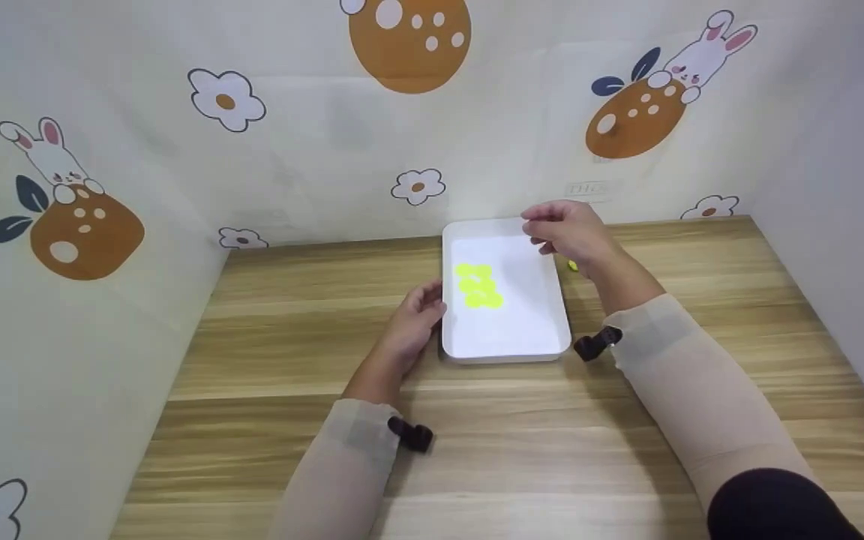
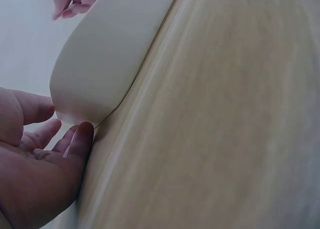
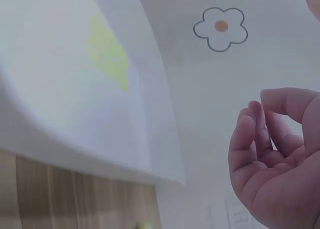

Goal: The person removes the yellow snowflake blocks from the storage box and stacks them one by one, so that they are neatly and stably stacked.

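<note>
White rectangular tray (image 1: 508, 330) between both hands, long axis running near to far.
Head: left hand (image 1: 411, 324) nearer, at the tray's left wall; right hand (image 1: 571, 231) over its far right corner (yellow discs (image 1: 486, 286) inside). Left wrist: fingers loosely bent, touching the tray. Right wrist: fingers slackly curved, nothing visibly held, apart from it.

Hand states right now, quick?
Left hand: open, touching the left side of the white tray.
Right hand: open, loosely curled, holding nothing visible.
</note>
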`<state>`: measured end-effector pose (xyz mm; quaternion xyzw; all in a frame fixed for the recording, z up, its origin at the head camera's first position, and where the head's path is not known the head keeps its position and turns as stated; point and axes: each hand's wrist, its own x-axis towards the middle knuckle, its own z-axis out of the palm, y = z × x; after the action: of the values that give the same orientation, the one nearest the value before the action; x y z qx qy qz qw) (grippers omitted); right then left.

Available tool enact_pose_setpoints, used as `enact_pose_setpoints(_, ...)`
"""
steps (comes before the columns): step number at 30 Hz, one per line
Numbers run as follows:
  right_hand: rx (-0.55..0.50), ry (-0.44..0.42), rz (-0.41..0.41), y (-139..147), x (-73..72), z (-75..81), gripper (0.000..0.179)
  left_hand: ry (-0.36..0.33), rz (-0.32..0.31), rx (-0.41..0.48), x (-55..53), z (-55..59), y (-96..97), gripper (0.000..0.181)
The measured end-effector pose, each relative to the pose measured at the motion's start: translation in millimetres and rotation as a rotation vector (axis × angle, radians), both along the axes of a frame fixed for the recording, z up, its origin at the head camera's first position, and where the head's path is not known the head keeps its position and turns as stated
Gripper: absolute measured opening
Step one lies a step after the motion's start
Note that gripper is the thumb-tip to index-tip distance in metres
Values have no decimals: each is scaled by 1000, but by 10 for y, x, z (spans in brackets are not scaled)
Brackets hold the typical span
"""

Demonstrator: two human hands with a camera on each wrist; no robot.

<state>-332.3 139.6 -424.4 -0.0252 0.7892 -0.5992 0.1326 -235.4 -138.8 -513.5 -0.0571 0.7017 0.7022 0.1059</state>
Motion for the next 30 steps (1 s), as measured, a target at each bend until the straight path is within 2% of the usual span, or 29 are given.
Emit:
enact_pose_setpoints(5,-12,10,44,-146,-13,-5,28,0,1,20,3,-13,-1,53)
enact_pose_setpoints(14,-3,-57,64,-313,-120,-85,26,18,1,33,3,-26,2,53)
enact_pose_setpoints(21,39,-113,79,-415,-241,-183,37,21,9,24,2,-18,5,53)
enact_pose_setpoints(30,32,-88,85,-507,-366,-375,39,20,-13,9,6,-8,-3,53)
